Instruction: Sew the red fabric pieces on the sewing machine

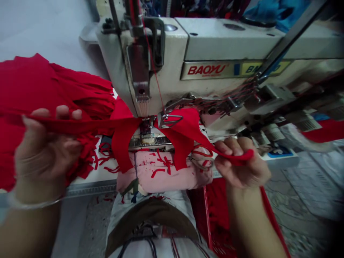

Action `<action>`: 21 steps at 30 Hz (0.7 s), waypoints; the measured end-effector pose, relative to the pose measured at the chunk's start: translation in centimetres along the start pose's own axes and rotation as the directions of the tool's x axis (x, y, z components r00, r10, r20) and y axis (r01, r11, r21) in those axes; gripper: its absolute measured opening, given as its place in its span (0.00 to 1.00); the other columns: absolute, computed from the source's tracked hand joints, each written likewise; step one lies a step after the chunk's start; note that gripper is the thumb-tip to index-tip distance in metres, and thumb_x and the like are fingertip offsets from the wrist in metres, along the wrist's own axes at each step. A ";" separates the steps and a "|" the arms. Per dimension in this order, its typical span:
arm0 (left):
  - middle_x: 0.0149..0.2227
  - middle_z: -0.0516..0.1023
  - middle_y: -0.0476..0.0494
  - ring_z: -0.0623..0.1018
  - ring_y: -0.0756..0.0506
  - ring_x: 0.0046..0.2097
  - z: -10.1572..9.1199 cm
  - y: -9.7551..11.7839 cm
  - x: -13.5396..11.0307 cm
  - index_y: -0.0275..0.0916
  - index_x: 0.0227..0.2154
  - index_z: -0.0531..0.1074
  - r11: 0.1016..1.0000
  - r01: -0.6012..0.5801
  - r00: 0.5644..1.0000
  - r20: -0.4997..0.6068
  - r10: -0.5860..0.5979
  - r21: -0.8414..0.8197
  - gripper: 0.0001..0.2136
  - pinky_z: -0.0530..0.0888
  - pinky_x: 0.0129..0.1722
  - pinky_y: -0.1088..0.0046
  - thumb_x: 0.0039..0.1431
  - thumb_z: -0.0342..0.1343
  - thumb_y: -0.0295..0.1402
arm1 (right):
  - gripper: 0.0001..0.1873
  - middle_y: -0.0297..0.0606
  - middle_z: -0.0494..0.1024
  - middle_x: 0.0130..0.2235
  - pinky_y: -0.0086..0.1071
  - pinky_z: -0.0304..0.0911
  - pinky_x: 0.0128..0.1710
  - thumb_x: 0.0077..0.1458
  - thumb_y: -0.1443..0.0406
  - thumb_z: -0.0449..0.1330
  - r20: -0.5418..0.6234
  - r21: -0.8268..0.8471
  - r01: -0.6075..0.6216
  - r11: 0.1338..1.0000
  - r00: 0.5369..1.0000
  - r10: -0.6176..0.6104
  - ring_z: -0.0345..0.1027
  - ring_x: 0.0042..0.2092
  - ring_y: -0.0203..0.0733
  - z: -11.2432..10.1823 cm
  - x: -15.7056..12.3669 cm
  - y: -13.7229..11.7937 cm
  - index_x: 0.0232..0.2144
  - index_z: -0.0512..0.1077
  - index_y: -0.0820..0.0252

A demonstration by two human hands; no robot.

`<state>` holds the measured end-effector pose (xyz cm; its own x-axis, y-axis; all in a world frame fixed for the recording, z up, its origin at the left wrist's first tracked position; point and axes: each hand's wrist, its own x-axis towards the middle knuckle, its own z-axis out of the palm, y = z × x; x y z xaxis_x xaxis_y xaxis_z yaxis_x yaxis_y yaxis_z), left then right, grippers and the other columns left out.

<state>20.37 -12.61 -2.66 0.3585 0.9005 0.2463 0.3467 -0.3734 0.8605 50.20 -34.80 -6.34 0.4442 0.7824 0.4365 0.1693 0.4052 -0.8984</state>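
Observation:
A red fabric piece (178,143) stretches across the sewing machine (158,64), passing by its needles and presser foot. My left hand (48,143) grips a narrow folded strip of it on the left, thumb against fingers. On the right, my right hand (242,161) is closed around the other end, which is bunched in the fist. Two curved ends of the fabric hang toward me over a pink padded cloth (150,172). Red thread runs down to the needle area. Scissors (202,157) lie close to my right hand, partly covered by the fabric.
A large stack of red fabric pieces (32,86) lies left of the machine. Red scraps (107,163) are scattered along the table edge and the pink cloth. A red basket (208,222) with red fabric stands below at right.

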 end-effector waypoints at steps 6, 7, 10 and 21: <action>0.42 0.82 0.44 0.81 0.46 0.43 8.4 0.1 -0.1 0.42 0.42 0.79 0.955 -0.286 0.934 0.199 0.296 -0.076 0.10 0.79 0.44 0.68 0.64 0.55 0.37 | 0.11 0.46 0.76 0.42 0.45 0.71 0.52 0.63 0.66 0.54 0.239 -0.609 0.326 0.723 0.945 -0.225 0.70 0.49 0.46 9.5 2.4 4.7 0.41 0.75 0.61; 0.45 0.81 0.41 0.80 0.45 0.46 8.9 -0.5 -0.2 0.39 0.42 0.79 0.892 -0.448 0.868 0.264 0.420 0.053 0.11 0.78 0.48 0.66 0.65 0.52 0.34 | 0.12 0.49 0.76 0.44 0.45 0.70 0.54 0.62 0.69 0.53 0.313 -0.669 0.397 0.628 0.917 -0.246 0.68 0.52 0.48 10.0 2.4 5.2 0.43 0.75 0.65; 0.54 0.75 0.35 0.75 0.41 0.55 9.1 -1.7 -0.8 0.36 0.45 0.77 0.564 -0.730 0.683 0.399 0.612 0.385 0.14 0.76 0.51 0.61 0.67 0.46 0.27 | 0.18 0.53 0.75 0.50 0.46 0.69 0.56 0.59 0.73 0.53 0.418 -0.744 0.495 0.448 0.869 -0.265 0.64 0.56 0.51 9.9 1.8 6.1 0.51 0.72 0.72; 0.55 0.73 0.35 0.74 0.39 0.52 9.0 -0.2 -2.8 0.32 0.57 0.69 0.351 -0.695 0.714 0.548 0.435 0.627 0.18 0.77 0.38 0.64 0.65 0.48 0.24 | 0.18 0.55 0.74 0.52 0.45 0.71 0.55 0.60 0.74 0.52 0.471 -0.770 0.540 0.340 0.841 -0.268 0.64 0.57 0.51 10.7 1.5 6.1 0.51 0.72 0.74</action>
<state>27.13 -17.09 -7.52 0.8821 0.3582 0.3060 0.4160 -0.8971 -0.1490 42.51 -26.07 -10.64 -0.0862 0.7716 0.6303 0.9749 0.1958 -0.1064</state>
